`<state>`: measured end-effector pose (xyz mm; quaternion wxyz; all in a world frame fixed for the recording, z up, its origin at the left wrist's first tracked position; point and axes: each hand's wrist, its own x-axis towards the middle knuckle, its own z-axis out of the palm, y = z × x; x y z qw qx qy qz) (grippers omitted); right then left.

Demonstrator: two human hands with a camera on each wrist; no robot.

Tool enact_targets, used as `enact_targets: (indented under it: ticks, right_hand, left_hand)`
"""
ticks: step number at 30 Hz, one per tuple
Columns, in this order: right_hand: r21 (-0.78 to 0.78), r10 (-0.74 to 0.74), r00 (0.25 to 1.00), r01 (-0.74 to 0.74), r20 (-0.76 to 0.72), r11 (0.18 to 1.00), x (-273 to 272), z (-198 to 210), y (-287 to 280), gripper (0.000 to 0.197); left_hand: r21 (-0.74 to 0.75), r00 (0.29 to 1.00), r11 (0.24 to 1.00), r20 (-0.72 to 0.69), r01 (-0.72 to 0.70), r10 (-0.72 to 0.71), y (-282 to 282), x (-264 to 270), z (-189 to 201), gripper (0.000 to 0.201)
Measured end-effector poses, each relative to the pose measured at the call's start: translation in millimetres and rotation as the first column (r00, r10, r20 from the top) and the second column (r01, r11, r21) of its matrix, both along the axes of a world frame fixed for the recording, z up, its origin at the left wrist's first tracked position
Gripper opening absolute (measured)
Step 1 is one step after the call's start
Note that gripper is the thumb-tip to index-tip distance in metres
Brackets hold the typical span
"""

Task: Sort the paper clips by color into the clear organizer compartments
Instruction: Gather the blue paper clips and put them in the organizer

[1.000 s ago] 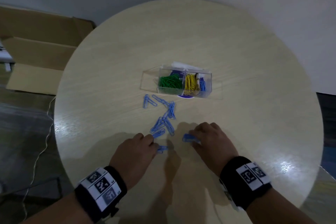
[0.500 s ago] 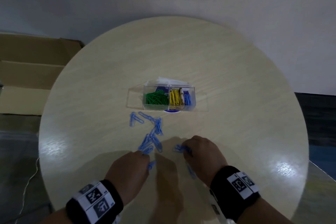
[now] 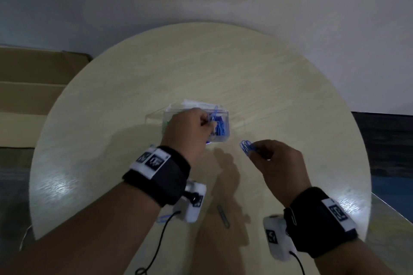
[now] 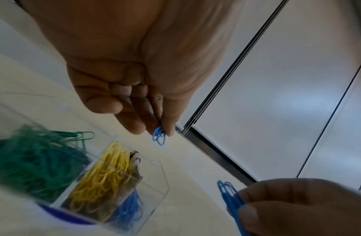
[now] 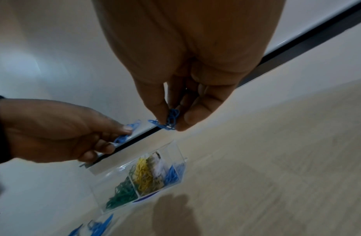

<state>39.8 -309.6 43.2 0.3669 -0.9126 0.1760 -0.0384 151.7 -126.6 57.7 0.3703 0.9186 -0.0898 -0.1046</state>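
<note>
The clear organizer [image 3: 220, 139] stands mid-table holding green clips [image 4: 34, 159], yellow clips [image 4: 106, 175] and blue clips [image 4: 129, 210] in separate compartments. My left hand [image 3: 209, 121] hovers over its blue end and pinches a small bunch of blue clips [image 4: 159, 138]. To the right of the organizer, my right hand [image 3: 257, 152] is raised above the table and pinches another bunch of blue clips [image 3: 245, 146]. In the right wrist view more loose blue clips [image 5: 98, 226] lie on the table in front of the organizer [image 5: 155, 172].
The round pale wooden table [image 3: 290, 107] has a grey clip [image 3: 223, 216] and a blue clip [image 3: 163, 219] lying near its front edge, under my wrists. A cardboard box [image 3: 33, 87] sits on the floor at the left. A white wall runs behind.
Both hands lifted off the table, each with blue clips. The left moved forward over the organizer; the right rose beside it. The head view tilted up.
</note>
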Motion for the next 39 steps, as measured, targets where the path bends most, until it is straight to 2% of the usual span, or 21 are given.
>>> enact_targets:
  ticks: [6, 9, 12, 16, 19, 21, 24, 27, 30, 33, 36, 39]
  right_hand:
    - [0.082, -0.043, 0.998, 0.047, -0.050, 0.996, 16, 5, 1, 0.003]
    - [0.084, -0.030, 0.998, 0.035, -0.059, 0.996, 32, 8, 6, 0.002]
    - [0.101, -0.031, 0.998, 0.036, -0.056, 0.994, 52, 6, 11, 0.005]
    - [0.104, 0.001, 0.996, 0.008, -0.085, 0.995, 80, -2, 20, 0.017]
    - [0.105, 0.048, 0.989, -0.033, -0.139, 0.994, 88, -6, 25, 0.031]
    - [0.046, 0.028, 0.994, -0.024, -0.101, 0.999, 81, -7, 24, 0.028]
    - [-0.103, -0.002, 0.997, -0.006, -0.079, 0.995, 46, -8, 24, 0.015]
    - [-0.099, 0.083, 0.959, -0.114, -0.270, 0.989, -5, -21, 40, 0.027]
    - [-0.107, 0.186, 0.862, -0.265, -0.471, 0.958, -47, -37, 61, 0.028]
    - [-0.127, 0.249, 0.862, -0.335, -0.443, 0.934, -63, -42, 73, 0.010]
    - [-0.163, 0.262, 0.873, -0.354, -0.411, 0.921, -62, -42, 78, 0.012]
    - [-0.167, 0.256, 0.881, -0.344, -0.398, 0.924, -61, -42, 80, 0.013]
  left_hand:
    - [0.201, 0.993, 0.972, -0.034, 0.119, -0.115, -29, 21, -14, 0.028]
    - [0.240, 0.990, 0.962, 0.023, 0.129, -0.139, -26, 20, -19, 0.025]
    - [0.196, 0.993, 0.979, 0.088, 0.065, -0.083, -14, 18, -14, 0.023]
    - [0.007, 0.990, 0.997, 0.116, -0.081, 0.079, 24, 5, -4, 0.023]
    - [0.082, 0.985, 0.990, 0.134, -0.118, 0.106, 71, -9, -13, 0.019]
    - [0.184, 0.980, 0.971, 0.149, -0.155, 0.128, 104, -18, -25, 0.014]
    - [0.304, 0.989, 0.941, 0.056, -0.146, 0.136, 133, -31, -45, 0.020]
    - [0.314, 0.986, 0.937, -0.014, -0.155, 0.168, 137, -34, -61, 0.030]
    - [0.344, 0.980, 0.923, -0.042, -0.170, 0.196, 132, -25, -70, 0.032]
    - [0.352, 0.983, 0.925, -0.061, -0.142, 0.174, 126, -19, -72, 0.025]
    - [0.329, 0.989, 0.939, -0.065, -0.105, 0.133, 129, -20, -76, 0.012]
    - [0.285, 0.979, 0.950, -0.123, -0.124, 0.165, 142, -22, -77, 0.003]
